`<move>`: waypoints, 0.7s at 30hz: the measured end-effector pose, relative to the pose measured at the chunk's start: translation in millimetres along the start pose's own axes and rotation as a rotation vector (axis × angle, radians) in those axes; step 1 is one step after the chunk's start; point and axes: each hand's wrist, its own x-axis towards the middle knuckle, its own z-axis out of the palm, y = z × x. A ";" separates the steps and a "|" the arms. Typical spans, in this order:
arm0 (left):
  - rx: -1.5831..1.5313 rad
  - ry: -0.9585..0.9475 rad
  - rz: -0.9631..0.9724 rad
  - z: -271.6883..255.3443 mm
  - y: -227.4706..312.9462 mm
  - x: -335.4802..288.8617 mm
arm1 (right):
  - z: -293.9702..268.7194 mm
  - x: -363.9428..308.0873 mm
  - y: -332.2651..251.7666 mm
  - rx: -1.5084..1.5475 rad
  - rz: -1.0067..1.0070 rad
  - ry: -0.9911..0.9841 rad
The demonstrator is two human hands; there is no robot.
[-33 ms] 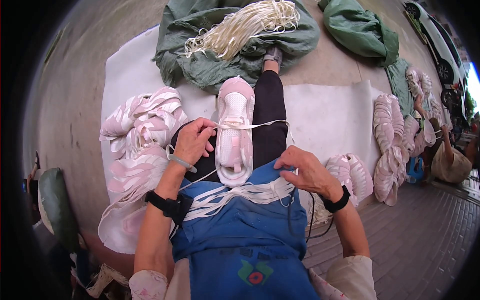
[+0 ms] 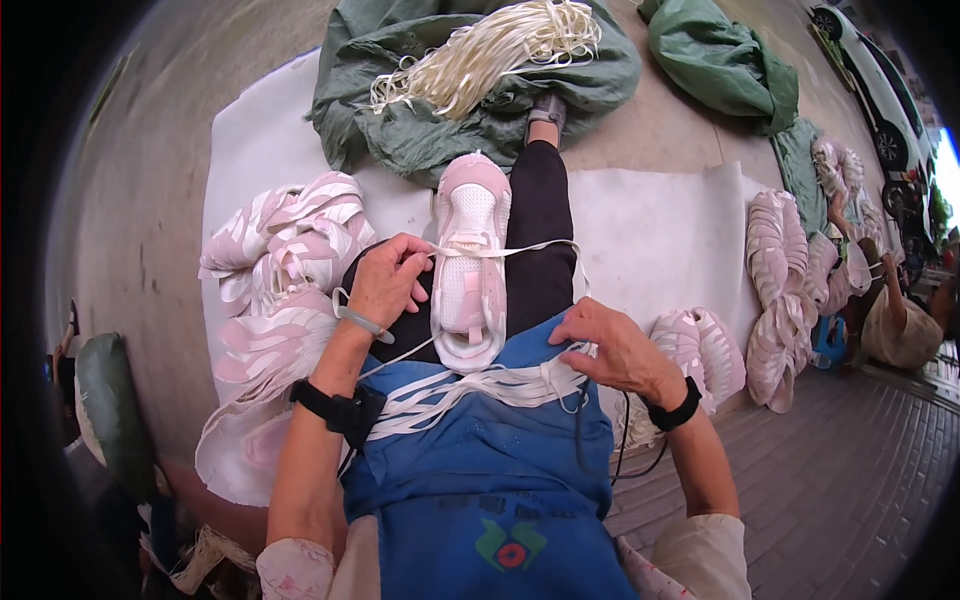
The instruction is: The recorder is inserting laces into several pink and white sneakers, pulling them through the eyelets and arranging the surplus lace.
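Pink and white, the sneaker (image 2: 470,265) lies sole-down on the person's lap so its eyelets face up, the left hand (image 2: 388,282) pinching a white lace (image 2: 520,248) at them while the right hand (image 2: 612,345) grips the lace bundle (image 2: 490,385) on the blue apron (image 2: 480,480).

Your left hand (image 2: 388,282) – fingertips curl under against pink shoe (image 2: 470,262), so can't tell exact pinch on white lace (image 2: 530,247). Right hand (image 2: 615,350) covers top of lace bundle (image 2: 480,385) on blue apron (image 2: 480,480); fingertips buried in it. Shoe heel sinks behind bundle. Your elbows cut off at bottom edge. Person (image 2: 895,320) far right – squashed by lens rim, too small to read. Car (image 2: 875,85) top right clipped by dark rim.
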 end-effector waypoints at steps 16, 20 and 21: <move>0.040 -0.015 -0.001 1.1 -4.1 6.2 | -5.4 -32.6 61.3 -0.072 0.288 0.413; 0.057 -0.016 -0.007 2.9 -3.5 7.7 | -1.6 -19.4 71.2 -0.060 0.295 0.388; 0.055 -0.011 -0.002 3.2 -3.9 7.4 | -1.8 -17.7 67.6 -0.062 0.207 0.314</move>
